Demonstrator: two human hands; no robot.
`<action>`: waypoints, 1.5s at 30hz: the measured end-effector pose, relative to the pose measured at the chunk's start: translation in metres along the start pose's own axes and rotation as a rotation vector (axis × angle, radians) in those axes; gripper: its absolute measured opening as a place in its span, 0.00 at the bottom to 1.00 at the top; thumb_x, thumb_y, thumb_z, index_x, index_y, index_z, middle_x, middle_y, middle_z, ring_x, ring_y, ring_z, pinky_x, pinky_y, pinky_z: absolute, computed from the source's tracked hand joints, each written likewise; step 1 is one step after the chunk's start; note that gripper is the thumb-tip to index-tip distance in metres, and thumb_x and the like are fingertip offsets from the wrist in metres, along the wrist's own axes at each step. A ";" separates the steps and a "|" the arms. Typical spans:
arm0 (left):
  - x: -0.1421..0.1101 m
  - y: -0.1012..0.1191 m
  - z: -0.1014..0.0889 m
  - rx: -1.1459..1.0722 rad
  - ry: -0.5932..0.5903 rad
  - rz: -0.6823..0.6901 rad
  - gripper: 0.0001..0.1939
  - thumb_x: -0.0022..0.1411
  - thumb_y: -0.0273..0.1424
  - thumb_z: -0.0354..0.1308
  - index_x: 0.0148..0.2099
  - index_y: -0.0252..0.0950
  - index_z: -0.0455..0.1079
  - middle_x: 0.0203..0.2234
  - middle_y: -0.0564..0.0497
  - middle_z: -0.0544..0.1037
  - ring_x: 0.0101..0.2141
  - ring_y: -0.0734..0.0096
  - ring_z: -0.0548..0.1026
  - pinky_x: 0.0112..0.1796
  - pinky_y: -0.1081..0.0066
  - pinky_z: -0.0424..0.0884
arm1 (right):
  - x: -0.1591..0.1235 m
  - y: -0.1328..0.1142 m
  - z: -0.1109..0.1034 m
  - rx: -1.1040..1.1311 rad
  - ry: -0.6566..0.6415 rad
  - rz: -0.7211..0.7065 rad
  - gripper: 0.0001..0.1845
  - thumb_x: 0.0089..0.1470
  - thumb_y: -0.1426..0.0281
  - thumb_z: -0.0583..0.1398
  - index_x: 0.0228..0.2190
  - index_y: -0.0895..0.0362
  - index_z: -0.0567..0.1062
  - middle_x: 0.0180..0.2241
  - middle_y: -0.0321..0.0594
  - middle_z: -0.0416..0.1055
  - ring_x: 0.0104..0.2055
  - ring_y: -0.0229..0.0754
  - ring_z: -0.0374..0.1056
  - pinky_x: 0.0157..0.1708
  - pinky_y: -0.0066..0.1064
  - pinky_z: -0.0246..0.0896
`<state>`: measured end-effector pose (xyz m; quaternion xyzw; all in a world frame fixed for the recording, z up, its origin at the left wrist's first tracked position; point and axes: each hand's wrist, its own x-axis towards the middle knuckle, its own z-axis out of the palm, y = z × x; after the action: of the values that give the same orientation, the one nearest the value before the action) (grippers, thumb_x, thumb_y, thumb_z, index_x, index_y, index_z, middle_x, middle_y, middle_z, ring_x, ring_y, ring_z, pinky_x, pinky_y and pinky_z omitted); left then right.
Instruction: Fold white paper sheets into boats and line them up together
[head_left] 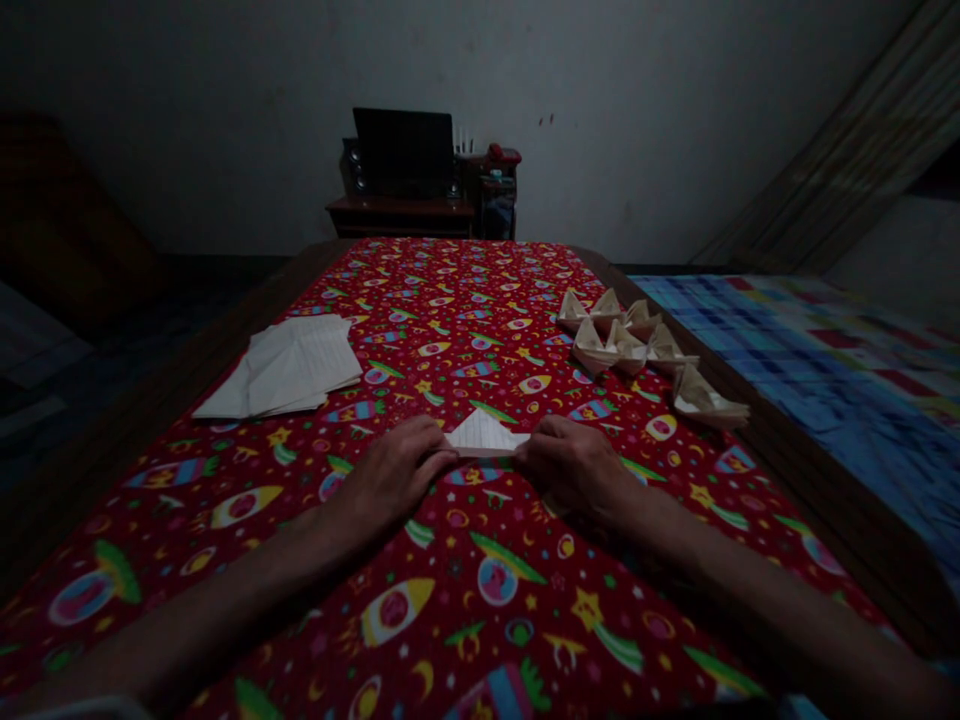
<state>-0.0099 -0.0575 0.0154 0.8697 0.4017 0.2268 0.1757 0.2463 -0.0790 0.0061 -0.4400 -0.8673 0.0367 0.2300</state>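
A small folded piece of lined white paper [484, 436], pointed at the top, lies on a red patterned tablecloth [465, 580]. My left hand [390, 478] pinches its left corner with closed fingers. My right hand [576, 463] pinches its right corner the same way. Both forearms rest on the cloth, reaching in from the near edge.
A stack of lined paper sheets [289, 367] lies at the left. Several folded paper boats [637, 345] sit in a cluster at the right, near the table's edge. A blue checked bed cover [825, 370] is at the right. A dark desk with a screen [409, 165] stands at the far wall.
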 end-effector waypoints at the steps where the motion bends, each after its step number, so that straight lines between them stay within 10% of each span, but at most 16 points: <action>1: 0.002 -0.003 0.001 -0.014 0.020 -0.034 0.13 0.65 0.34 0.48 0.29 0.35 0.65 0.27 0.52 0.69 0.30 0.71 0.68 0.32 0.72 0.63 | 0.001 -0.001 0.000 0.063 -0.007 0.051 0.14 0.59 0.67 0.53 0.27 0.59 0.73 0.27 0.38 0.67 0.26 0.33 0.58 0.25 0.25 0.48; 16: 0.009 -0.015 0.002 0.142 0.090 -0.069 0.11 0.60 0.34 0.53 0.27 0.35 0.61 0.28 0.52 0.65 0.30 0.69 0.67 0.32 0.69 0.65 | 0.014 -0.003 0.000 0.003 -0.054 0.325 0.12 0.56 0.65 0.55 0.26 0.59 0.73 0.24 0.37 0.70 0.24 0.34 0.61 0.23 0.25 0.44; 21: 0.011 -0.008 0.004 0.297 0.184 0.121 0.12 0.61 0.29 0.54 0.48 0.37 0.66 0.46 0.44 0.69 0.47 0.58 0.66 0.46 0.57 0.65 | 0.013 -0.003 0.003 0.001 -0.054 0.303 0.11 0.55 0.66 0.56 0.27 0.58 0.72 0.24 0.37 0.70 0.24 0.34 0.61 0.24 0.25 0.45; 25: 0.007 0.004 0.016 0.314 -0.007 0.374 0.15 0.65 0.25 0.47 0.53 0.39 0.65 0.53 0.47 0.69 0.55 0.61 0.62 0.54 0.56 0.61 | 0.011 0.001 0.008 -0.023 -0.019 0.297 0.11 0.55 0.65 0.56 0.27 0.58 0.72 0.24 0.37 0.69 0.24 0.34 0.61 0.23 0.25 0.45; 33: -0.006 0.021 0.026 0.269 -0.180 0.300 0.25 0.66 0.28 0.43 0.64 0.32 0.49 0.63 0.41 0.53 0.63 0.62 0.47 0.60 0.57 0.53 | 0.011 -0.008 0.007 -0.207 0.070 0.174 0.09 0.56 0.69 0.55 0.37 0.60 0.72 0.33 0.46 0.71 0.31 0.41 0.65 0.27 0.29 0.56; 39: -0.009 0.021 0.018 0.323 -0.195 0.309 0.25 0.68 0.37 0.43 0.64 0.34 0.51 0.63 0.44 0.54 0.63 0.62 0.49 0.61 0.57 0.49 | 0.006 -0.024 -0.002 -0.320 -0.043 -0.275 0.16 0.58 0.75 0.52 0.47 0.61 0.70 0.49 0.51 0.68 0.48 0.49 0.63 0.42 0.41 0.62; 45: -0.021 0.009 0.006 0.386 -0.161 0.270 0.25 0.68 0.37 0.43 0.64 0.37 0.51 0.63 0.45 0.54 0.62 0.62 0.53 0.60 0.57 0.50 | -0.004 -0.014 -0.001 -0.220 -0.077 -0.261 0.16 0.59 0.75 0.51 0.48 0.63 0.69 0.48 0.50 0.70 0.50 0.45 0.64 0.46 0.38 0.62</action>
<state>-0.0135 -0.0798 0.0097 0.9481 0.3027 0.0973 0.0057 0.2383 -0.0906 0.0098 -0.3445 -0.9240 -0.0718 0.1498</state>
